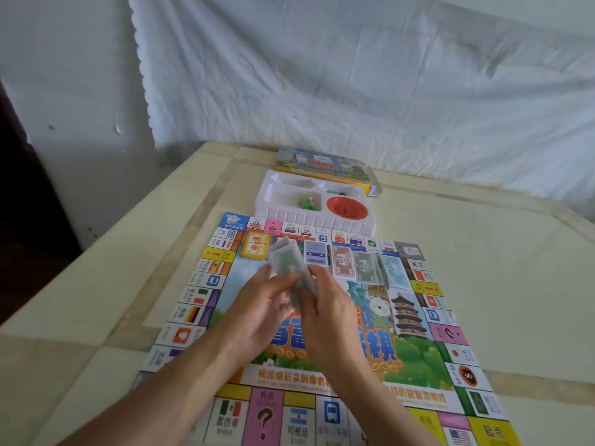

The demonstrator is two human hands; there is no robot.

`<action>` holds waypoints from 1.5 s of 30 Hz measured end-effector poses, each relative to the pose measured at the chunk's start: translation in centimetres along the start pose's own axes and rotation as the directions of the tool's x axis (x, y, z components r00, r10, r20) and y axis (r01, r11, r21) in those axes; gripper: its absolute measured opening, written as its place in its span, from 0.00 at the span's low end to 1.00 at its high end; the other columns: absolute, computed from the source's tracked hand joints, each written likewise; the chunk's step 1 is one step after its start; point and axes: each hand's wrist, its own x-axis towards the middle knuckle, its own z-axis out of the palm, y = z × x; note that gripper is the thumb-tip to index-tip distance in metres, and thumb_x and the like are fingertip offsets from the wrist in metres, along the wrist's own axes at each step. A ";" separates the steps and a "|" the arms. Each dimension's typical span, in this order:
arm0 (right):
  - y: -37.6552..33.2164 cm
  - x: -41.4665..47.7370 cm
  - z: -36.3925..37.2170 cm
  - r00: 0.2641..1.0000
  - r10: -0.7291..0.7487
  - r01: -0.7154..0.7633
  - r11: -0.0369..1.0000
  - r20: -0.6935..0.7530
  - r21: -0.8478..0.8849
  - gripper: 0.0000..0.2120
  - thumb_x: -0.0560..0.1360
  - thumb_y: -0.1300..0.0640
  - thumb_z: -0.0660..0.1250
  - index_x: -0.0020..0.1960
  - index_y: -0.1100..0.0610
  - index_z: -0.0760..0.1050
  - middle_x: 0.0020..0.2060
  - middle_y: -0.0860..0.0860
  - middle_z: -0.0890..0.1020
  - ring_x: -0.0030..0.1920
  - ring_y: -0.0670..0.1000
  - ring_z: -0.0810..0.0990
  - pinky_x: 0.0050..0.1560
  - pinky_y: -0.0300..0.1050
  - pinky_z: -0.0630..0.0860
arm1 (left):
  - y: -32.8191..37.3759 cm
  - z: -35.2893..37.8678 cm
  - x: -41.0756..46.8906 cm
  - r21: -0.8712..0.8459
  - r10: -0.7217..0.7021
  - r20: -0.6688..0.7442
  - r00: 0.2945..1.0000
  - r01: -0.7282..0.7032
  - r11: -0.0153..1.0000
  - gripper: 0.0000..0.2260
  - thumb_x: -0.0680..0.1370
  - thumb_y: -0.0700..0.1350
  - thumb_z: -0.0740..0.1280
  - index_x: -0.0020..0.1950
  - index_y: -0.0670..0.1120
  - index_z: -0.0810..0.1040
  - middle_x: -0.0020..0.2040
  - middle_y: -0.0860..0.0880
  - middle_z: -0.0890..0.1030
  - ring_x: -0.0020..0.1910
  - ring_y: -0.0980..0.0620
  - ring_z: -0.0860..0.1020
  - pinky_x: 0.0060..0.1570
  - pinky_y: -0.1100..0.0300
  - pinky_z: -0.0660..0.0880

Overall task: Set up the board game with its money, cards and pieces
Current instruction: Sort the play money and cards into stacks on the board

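Money in hand: I see a loosely fanned stack of play notes (286, 259) held up over the far-left part of the board (415, 355); the print is too blurred to read
Left hand: the left hand (257, 304) cradles the stack's near end; its fingers curl round the notes and grip them
Right hand: the right hand (325, 304) pinches the stack's right edge; I cannot tell which fingers make contact
Sorted piles: a purple pile (315, 252), a red pile (343, 262), a green pile (365, 267) and a teal pile (394, 272) lie side by side on the board's far part; a yellow card deck (256, 247) sits to their left
Tray: a white tray (289, 214) stands on the bench (483, 239) just beyond the board; it holds green pieces (307, 202) and a red dish (347, 206) in separate compartments; the box lid (322, 162) lies behind it
Handling: I judge the notes thin, light and floppy; they should slide easily over one another, so a slack hold could spill the fan
Where to hold: I would clamp the stack's near short end in one hand; then peel single notes off the top by a free corner, thumb above and finger below
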 end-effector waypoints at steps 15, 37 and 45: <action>0.7 0.4 -0.6 0.952 0.241 -0.296 0.881 0.188 0.370 0.11 0.72 0.51 0.72 0.51 0.49 0.74 0.40 0.45 0.77 0.35 0.40 0.76 0.34 0.33 0.74 | -0.1 0.4 -0.3 0.104 -0.096 -0.130 0.987 0.110 0.988 0.11 0.80 0.38 0.59 0.62 0.42 0.74 0.50 0.37 0.80 0.46 0.45 0.80 0.38 0.56 0.78; 1.3 0.8 -1.7 0.926 0.325 -0.376 0.761 0.191 0.529 0.14 0.76 0.66 0.64 0.48 0.49 0.79 0.40 0.49 0.85 0.42 0.48 0.84 0.43 0.42 0.81 | 0.2 0.0 -0.2 0.002 -0.131 -0.027 0.991 0.131 0.991 0.12 0.80 0.41 0.61 0.59 0.36 0.77 0.46 0.39 0.82 0.44 0.46 0.81 0.50 0.52 0.76; 1.4 0.7 -1.2 0.931 0.323 -0.362 0.738 0.172 0.570 0.07 0.76 0.62 0.66 0.51 0.55 0.78 0.39 0.53 0.84 0.42 0.55 0.84 0.44 0.49 0.82 | 0.2 -0.2 -0.2 0.040 -0.124 -0.008 0.992 0.125 0.991 0.12 0.78 0.39 0.64 0.59 0.37 0.77 0.47 0.39 0.81 0.46 0.45 0.81 0.51 0.50 0.76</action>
